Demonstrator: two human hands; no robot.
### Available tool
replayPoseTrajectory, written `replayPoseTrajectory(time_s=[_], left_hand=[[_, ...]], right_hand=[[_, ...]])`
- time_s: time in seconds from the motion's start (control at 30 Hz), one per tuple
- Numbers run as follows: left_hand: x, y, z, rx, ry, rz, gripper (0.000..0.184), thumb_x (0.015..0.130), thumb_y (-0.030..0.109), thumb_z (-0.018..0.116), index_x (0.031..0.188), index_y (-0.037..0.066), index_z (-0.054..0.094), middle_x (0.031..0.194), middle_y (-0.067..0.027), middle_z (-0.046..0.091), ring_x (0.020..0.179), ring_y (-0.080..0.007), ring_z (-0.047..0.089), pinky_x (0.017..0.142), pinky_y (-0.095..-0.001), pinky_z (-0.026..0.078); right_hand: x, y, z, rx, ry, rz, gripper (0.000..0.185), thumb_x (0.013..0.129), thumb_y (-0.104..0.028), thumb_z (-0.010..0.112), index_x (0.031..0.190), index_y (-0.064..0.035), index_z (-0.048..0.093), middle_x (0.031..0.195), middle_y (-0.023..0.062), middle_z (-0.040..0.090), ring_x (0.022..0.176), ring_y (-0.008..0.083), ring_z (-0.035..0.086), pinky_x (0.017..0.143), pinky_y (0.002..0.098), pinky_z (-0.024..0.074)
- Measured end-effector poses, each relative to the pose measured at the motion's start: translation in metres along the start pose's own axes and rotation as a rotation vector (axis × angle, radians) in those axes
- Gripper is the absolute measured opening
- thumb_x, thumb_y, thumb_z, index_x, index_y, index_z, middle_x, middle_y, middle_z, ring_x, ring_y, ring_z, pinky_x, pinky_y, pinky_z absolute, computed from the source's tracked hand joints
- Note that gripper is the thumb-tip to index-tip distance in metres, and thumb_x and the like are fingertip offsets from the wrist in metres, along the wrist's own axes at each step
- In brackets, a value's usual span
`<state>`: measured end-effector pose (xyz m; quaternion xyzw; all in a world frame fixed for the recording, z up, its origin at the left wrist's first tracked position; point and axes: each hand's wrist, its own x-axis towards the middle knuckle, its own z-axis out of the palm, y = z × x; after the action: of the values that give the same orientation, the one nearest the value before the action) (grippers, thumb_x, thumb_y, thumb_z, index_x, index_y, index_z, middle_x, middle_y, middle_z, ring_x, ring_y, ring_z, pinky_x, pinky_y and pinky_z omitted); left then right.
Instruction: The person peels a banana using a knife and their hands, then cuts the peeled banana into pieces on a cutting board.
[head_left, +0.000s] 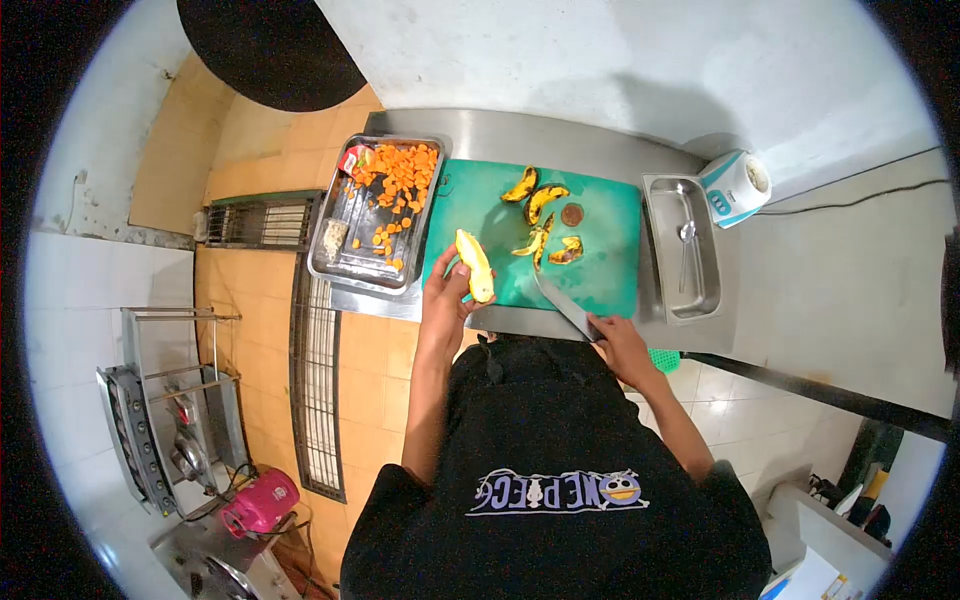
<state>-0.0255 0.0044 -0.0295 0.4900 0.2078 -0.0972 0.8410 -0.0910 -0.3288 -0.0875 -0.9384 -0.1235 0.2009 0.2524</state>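
Note:
My left hand [444,300] is closed around a pale yellow peeled plantain [474,264], held upright over the left part of the green cutting board [600,200]. At the board's near edge, my right hand [622,348] grips a knife [566,304] by its handle; the blade points away over the board, its tip close to the peels. Several yellow-and-black plantain peels [545,200] lie about the board's middle. A small brown round piece [572,214] sits beside them, its kind unclear.
Left of the board, a metal tray [325,262] holds orange carrot slices [405,170], a red packet [354,160] and a small bag of pale pieces [334,236]. To the right stand a steel pan [708,300] with a spoon [685,250] and a white-and-teal appliance [735,188] against the wall.

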Motion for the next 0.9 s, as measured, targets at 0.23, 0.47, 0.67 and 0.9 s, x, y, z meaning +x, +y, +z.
replayPoseTrajectory(time_s=[0.23, 0.47, 0.67, 0.9], left_hand=[[-0.003, 0.020, 0.024, -0.056, -0.138, 0.055, 0.050, 0.104, 0.017, 0.052, 0.150, 0.003, 0.038, 0.147, -0.0130, 0.051, 0.118, -0.0315, 0.064, 0.090, -0.0461, 0.060], [0.003, 0.026, 0.066, -0.083, -0.369, -0.019, 0.049, 0.105, 0.013, 0.048, 0.150, 0.000, 0.035, 0.148, -0.0166, 0.049, 0.122, -0.0352, 0.061, 0.097, -0.0480, 0.058], [0.005, 0.025, 0.102, 0.168, -0.503, -0.016, 0.058, 0.099, 0.003, 0.053, 0.152, -0.001, 0.030, 0.143, -0.0195, 0.053, 0.121, -0.0338, 0.063, 0.099, -0.0430, 0.056], [-0.005, 0.016, 0.131, 0.070, -0.514, -0.014, 0.066, 0.097, 0.001, 0.057, 0.154, -0.001, 0.024, 0.143, -0.0213, 0.052, 0.121, -0.0330, 0.063, 0.102, -0.0416, 0.054]], right_hand=[[-0.026, -0.018, -0.056, 1.003, -0.123, 0.115, 0.056, 0.092, 0.000, 0.065, 0.145, -0.0010, 0.047, 0.122, 0.0094, 0.057, 0.104, 0.0220, 0.063, 0.086, 0.0322, 0.0566], [-0.005, -0.065, -0.046, 1.351, 0.034, 0.075, 0.057, 0.094, -0.007, 0.069, 0.141, -0.0083, 0.036, 0.084, 0.0060, 0.056, 0.056, 0.0113, 0.052, 0.047, 0.0261, 0.0424], [-0.002, -0.072, -0.059, 1.373, 0.158, 0.066, 0.046, 0.102, -0.028, 0.060, 0.137, -0.0071, 0.038, 0.074, 0.0045, 0.057, 0.052, 0.0098, 0.049, 0.046, 0.0246, 0.0396], [0.010, -0.047, -0.091, 1.357, 0.236, 0.030, 0.061, 0.105, -0.055, 0.038, 0.123, 0.0001, 0.056, 0.074, 0.0043, 0.059, 0.052, 0.0092, 0.049, 0.047, 0.0236, 0.0375]])
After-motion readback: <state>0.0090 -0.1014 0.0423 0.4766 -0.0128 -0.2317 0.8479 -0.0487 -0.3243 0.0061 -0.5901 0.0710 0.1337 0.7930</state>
